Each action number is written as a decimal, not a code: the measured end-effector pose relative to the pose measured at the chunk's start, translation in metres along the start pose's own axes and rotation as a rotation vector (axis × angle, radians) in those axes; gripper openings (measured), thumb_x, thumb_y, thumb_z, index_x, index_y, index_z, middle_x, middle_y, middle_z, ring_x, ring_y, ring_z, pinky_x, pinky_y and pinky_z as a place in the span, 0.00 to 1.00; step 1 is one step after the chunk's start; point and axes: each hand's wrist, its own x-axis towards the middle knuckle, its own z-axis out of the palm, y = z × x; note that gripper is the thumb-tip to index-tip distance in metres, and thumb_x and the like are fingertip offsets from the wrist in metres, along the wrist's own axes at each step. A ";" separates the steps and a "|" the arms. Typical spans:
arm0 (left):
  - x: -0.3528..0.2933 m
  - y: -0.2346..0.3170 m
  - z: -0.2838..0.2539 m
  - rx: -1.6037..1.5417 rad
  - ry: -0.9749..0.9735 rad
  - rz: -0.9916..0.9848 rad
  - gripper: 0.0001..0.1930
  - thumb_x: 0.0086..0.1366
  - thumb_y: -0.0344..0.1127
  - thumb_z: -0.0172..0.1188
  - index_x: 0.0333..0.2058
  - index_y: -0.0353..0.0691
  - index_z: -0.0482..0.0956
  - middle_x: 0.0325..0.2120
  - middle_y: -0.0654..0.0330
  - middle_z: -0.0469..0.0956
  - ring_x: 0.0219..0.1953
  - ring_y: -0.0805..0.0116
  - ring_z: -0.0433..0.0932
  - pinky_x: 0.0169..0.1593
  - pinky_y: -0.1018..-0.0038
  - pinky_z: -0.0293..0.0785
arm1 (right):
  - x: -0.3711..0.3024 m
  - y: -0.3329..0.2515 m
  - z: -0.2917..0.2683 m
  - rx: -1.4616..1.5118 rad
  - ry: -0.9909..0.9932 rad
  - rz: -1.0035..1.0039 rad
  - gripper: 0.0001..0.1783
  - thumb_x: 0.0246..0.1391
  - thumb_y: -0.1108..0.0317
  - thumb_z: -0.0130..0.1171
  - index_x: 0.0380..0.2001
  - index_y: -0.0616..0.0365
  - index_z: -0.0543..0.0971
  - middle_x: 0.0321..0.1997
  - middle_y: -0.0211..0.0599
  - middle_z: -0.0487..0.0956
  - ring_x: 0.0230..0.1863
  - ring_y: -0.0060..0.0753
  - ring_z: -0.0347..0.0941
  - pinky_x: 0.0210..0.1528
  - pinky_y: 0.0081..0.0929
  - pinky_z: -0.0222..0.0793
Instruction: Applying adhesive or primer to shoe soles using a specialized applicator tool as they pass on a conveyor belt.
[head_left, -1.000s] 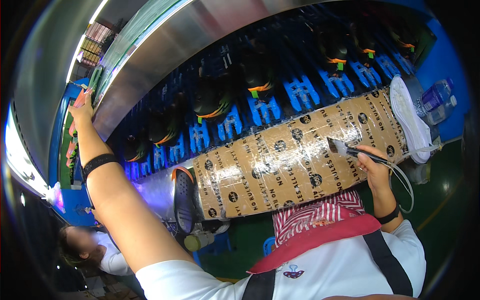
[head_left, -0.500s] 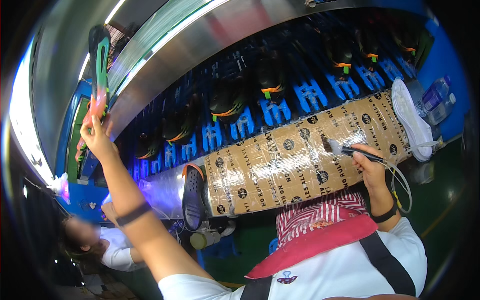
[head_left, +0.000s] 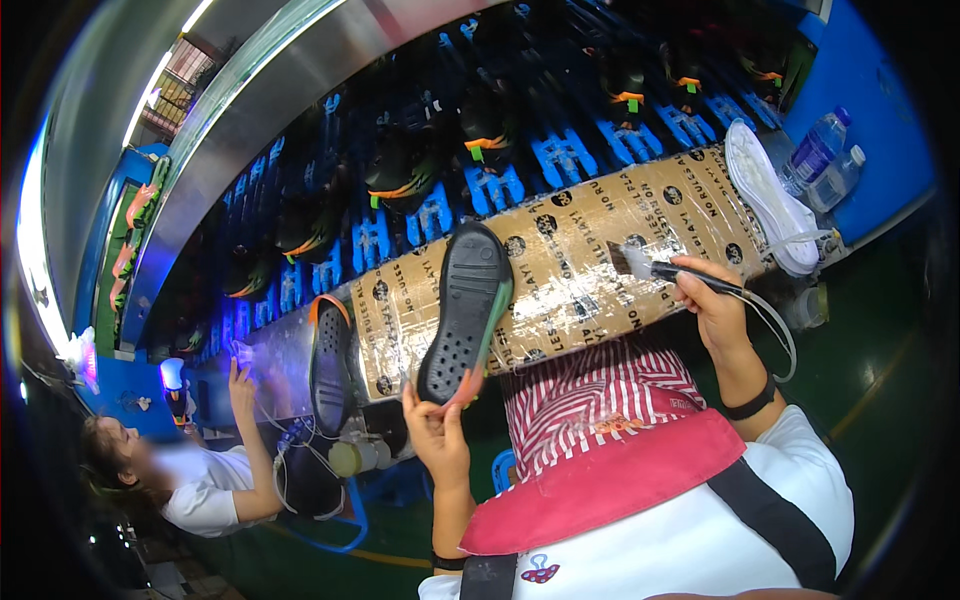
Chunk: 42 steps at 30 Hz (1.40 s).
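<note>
My left hand [head_left: 440, 440] pinches the near, orange-edged end of a shoe sole [head_left: 465, 310]. The sole has a black perforated inside and a sidewall shading from green to orange, and it is tilted over the left part of a bench covered in printed brown cardboard [head_left: 590, 240]. In my right hand [head_left: 718, 318] is a brush [head_left: 665, 271] with a black handle, its dark bristles pointing left over the cardboard. A thin clear tube runs from the handle's end. Sole and bristles are apart. Left of the cardboard lies another dark sole [head_left: 330, 370] with an orange rim.
Beyond the bench, blue racks [head_left: 565, 160] carry black shoe uppers [head_left: 400, 175] with orange and green trim. A white tray [head_left: 768, 195] and plastic bottles [head_left: 815, 155] stand at the right. A co-worker [head_left: 205, 485] works at the left; more soles [head_left: 125, 260] lie on a far-left shelf.
My left hand has brought the shoe sole down from the upper left to the bench in front of me. The brush stays in my right hand above the cardboard. The view has shifted.
</note>
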 end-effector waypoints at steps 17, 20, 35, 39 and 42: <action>0.036 0.003 0.096 -1.377 -0.231 -0.872 0.34 0.64 0.61 0.35 0.54 0.36 0.64 0.49 0.45 0.68 0.49 0.47 0.70 0.51 0.53 0.68 | -0.038 -0.005 -0.008 0.213 -0.088 -0.045 0.17 0.48 0.71 0.61 0.41 0.68 0.76 0.29 0.40 0.79 0.26 0.17 0.72 0.26 0.10 0.64; 0.035 -0.004 0.105 -1.520 -0.540 -0.839 0.32 0.62 0.55 0.40 0.54 0.34 0.64 0.48 0.43 0.69 0.48 0.44 0.70 0.51 0.52 0.69 | -0.040 -0.007 -0.006 0.179 -0.085 -0.028 0.15 0.48 0.73 0.59 0.40 0.69 0.76 0.29 0.41 0.80 0.25 0.18 0.73 0.26 0.10 0.66; -0.009 0.004 0.133 -1.485 -0.613 -0.855 0.27 0.63 0.52 0.48 0.55 0.43 0.65 0.50 0.52 0.71 0.51 0.57 0.71 0.56 0.60 0.67 | -0.028 -0.047 0.065 -0.555 -0.262 -0.878 0.12 0.35 0.75 0.63 0.29 0.64 0.78 0.21 0.40 0.76 0.21 0.36 0.72 0.24 0.26 0.67; -0.013 0.016 0.137 -1.482 -0.650 -0.843 0.31 0.61 0.55 0.51 0.58 0.46 0.61 0.53 0.53 0.68 0.53 0.57 0.70 0.57 0.60 0.65 | -0.028 -0.045 0.080 -0.720 -0.213 -0.994 0.13 0.35 0.75 0.63 0.29 0.63 0.76 0.21 0.39 0.74 0.21 0.37 0.71 0.23 0.28 0.68; -0.009 0.011 0.134 -1.360 -0.712 -0.743 0.31 0.60 0.56 0.52 0.56 0.46 0.62 0.53 0.55 0.68 0.54 0.59 0.69 0.56 0.61 0.66 | -0.036 -0.028 0.090 -0.743 -0.302 -1.030 0.15 0.33 0.74 0.64 0.30 0.63 0.76 0.21 0.36 0.73 0.22 0.35 0.70 0.22 0.27 0.68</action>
